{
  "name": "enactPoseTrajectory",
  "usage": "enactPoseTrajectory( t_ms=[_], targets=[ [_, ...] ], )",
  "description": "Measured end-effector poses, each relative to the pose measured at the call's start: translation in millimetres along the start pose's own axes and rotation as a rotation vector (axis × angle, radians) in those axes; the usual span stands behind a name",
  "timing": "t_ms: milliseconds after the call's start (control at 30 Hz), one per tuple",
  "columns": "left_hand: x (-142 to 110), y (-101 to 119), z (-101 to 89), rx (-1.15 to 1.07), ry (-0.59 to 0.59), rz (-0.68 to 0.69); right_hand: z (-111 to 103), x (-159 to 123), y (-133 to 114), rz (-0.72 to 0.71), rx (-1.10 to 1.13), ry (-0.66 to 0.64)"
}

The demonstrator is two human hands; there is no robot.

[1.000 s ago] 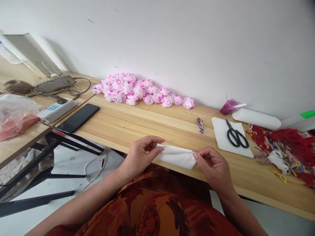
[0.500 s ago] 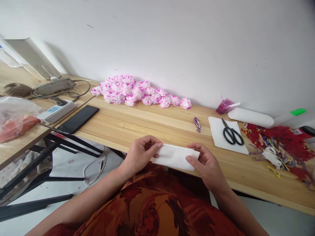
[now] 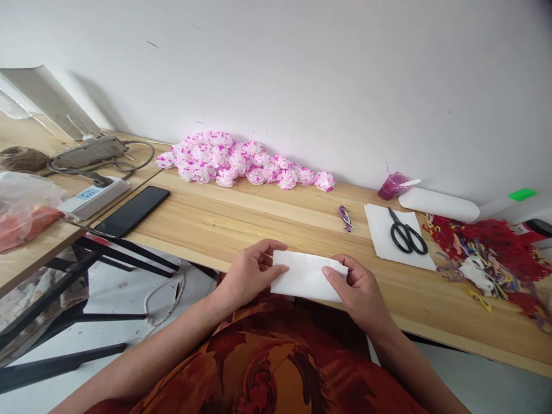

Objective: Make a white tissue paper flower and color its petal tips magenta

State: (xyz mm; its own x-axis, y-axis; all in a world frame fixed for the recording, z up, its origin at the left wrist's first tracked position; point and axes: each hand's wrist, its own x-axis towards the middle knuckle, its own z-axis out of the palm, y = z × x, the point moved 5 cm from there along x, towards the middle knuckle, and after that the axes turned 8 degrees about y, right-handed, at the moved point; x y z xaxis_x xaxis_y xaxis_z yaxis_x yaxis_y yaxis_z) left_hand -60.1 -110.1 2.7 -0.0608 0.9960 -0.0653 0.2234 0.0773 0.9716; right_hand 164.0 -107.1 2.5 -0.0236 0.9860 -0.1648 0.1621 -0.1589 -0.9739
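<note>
A folded white sheet of paper (image 3: 304, 276) is held level between my two hands, over the table's front edge. My left hand (image 3: 255, 269) pinches its left end, thumb on top and the other fingers partly hidden behind. The right end is gripped by my right hand (image 3: 357, 284), its thumb pressed on the face and its fingers behind. Beyond the paper, pink-and-white paper flowers (image 3: 215, 158) lie heaped against the wall. A small bundle of purple and white ties (image 3: 345, 218) sits on the table to the right.
Black-handled scissors (image 3: 407, 233) rest on white sheets (image 3: 379, 230). Behind them are a purple cup (image 3: 391, 186) and a white roll (image 3: 440, 204). Red and coloured yarn (image 3: 487, 247) spreads at right. A phone (image 3: 134, 211), power strip (image 3: 95, 195) and plastic bag (image 3: 28, 210) occupy the left.
The paper has turned to show a flatter, broader face toward me. My right hand has moved slightly left along it and regripped; my left thumb now lies further over the paper.
</note>
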Motion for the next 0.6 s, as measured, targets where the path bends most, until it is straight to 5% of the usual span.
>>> enactPoseTrajectory(
  t_ms=[267, 600],
  targets=[
    [-0.3, 5.3, -0.5, -0.031, 0.003, 0.038, 0.5, 0.3, 9.8, 0.09, 0.161, 0.015],
    [2.9, -0.9, -1.8, -0.324, -0.056, -0.036, 0.6, -1.2, 9.5, 0.088, 0.185, 0.014]
  ],
)
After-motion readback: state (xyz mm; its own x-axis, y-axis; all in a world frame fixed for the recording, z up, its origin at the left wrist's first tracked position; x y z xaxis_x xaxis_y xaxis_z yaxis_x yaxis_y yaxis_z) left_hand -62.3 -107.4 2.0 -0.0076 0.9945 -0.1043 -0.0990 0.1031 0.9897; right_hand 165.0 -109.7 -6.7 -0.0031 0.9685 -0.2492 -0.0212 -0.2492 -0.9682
